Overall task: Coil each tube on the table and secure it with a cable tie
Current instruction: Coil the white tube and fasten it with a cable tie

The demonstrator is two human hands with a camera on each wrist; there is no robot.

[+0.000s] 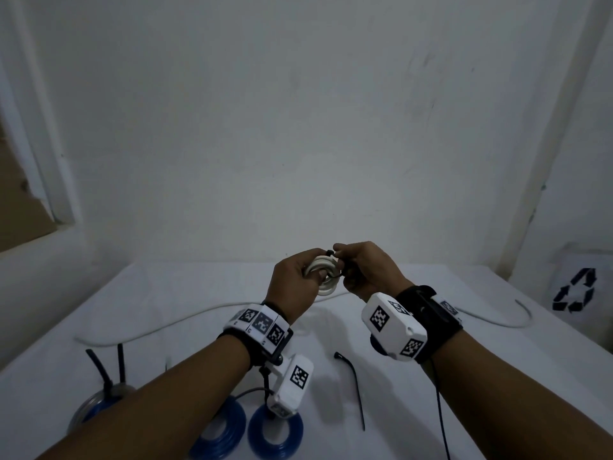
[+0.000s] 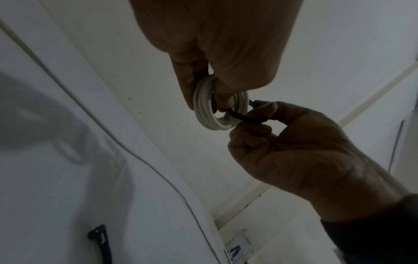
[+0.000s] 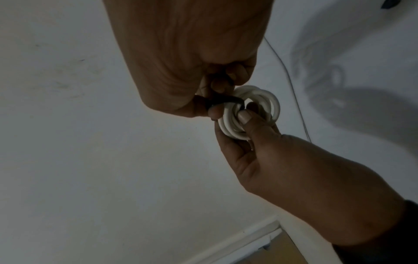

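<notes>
White tube coil [image 1: 323, 273] gripped by left hand [image 1: 295, 280]; right hand [image 1: 366, 270] pinches black cable tie [image 2: 243, 117].

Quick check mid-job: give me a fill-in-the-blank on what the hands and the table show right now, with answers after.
1. The left hand holds a coiled tube whose colour is ____.
2. The right hand pinches a black ____ at that coil.
3. The two coils near the left forearm are ____ in colour.
4. A spare cable tie lies on the ____.

Answers: white; cable tie; blue; table
</notes>
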